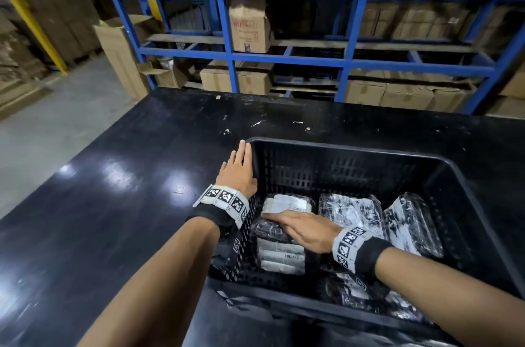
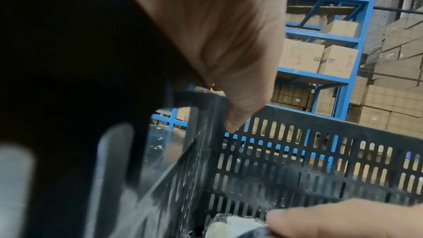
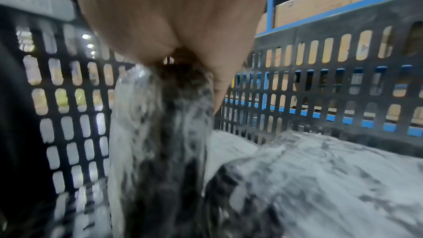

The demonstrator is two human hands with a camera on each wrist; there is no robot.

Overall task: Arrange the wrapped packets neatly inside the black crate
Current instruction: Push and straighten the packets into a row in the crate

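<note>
The black slotted crate (image 1: 341, 149) stands on a black table (image 1: 113, 176) and holds several clear-wrapped packets. My left hand (image 1: 240, 165) lies along the crate's left rim, fingers straight toward the far corner. In the left wrist view its thumb (image 2: 235, 115) hangs over the rim (image 2: 320, 128). My right hand (image 1: 284, 221) is inside the crate on a labelled packet (image 1: 279, 254) by the left wall. In the right wrist view that packet (image 3: 160, 133) runs up between thumb and fingers (image 3: 183, 24). Other packets (image 1: 349, 210) (image 1: 412, 221) lie to its right.
A further labelled packet (image 1: 287, 203) lies behind my right hand, and more lie under my right forearm (image 1: 349, 290). Blue shelving (image 1: 284, 58) with cardboard boxes (image 1: 250, 25) stands beyond the table's far edge. Grey floor (image 1: 56, 125) lies to the left.
</note>
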